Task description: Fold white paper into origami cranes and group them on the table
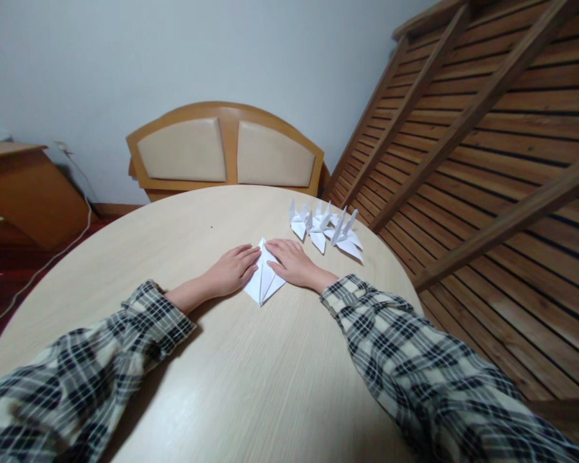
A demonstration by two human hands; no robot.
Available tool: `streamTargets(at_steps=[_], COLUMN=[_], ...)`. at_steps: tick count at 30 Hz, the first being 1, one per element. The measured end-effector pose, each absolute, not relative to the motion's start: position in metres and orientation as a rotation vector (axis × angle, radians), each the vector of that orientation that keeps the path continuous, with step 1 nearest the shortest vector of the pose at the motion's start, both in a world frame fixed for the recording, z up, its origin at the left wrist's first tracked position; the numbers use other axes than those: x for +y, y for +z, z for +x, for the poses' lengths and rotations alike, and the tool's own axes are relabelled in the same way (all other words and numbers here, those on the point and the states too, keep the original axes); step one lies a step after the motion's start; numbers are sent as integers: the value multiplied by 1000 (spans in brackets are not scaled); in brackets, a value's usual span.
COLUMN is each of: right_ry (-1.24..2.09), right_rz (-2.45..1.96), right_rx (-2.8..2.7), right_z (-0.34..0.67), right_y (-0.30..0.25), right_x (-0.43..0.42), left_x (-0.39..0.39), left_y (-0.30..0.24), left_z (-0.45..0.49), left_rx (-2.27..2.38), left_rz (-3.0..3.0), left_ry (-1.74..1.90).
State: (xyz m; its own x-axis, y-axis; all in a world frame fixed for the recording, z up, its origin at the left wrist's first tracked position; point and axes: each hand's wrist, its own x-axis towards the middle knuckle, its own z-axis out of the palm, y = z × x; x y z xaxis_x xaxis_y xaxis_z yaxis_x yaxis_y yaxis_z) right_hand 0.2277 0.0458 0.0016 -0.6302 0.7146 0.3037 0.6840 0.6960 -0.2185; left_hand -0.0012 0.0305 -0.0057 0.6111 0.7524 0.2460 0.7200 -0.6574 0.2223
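A folded white sheet of paper (262,287), diamond-shaped with creases down its middle, lies flat on the round table. Over its left edge rests my left hand (231,269), fingers stretched out and pointing away from me. My right hand (292,260) lies flat across the paper's upper right side, thumb toward the centre crease. Both palms face down, and neither hand is closed around the paper. Several folded white paper cranes (319,225) stand grouped beyond my right hand, apart from it.
The pale round wooden table (251,379) fills the middle. Behind it, a headboard (229,145) with cream panels leans by the wall. A slatted wooden frame (487,161) rises close on the right. A desk (33,186) and a white cable (53,260) are at the left.
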Motion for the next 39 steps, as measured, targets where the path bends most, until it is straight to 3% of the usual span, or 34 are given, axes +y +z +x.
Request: streamTargets(at_steps=[10, 39], right_ry=[257, 298], right_rz=[-1194, -1243], right_rx=[-2627, -2547], right_z=[227, 229], right_y=[-5, 4], right_x=[53, 41], left_x=[28, 41], left_y=[0, 12], left_z=[-4, -10], left_rx=[1224, 1087], left_rz=[2700, 2523], left_ry=[255, 391])
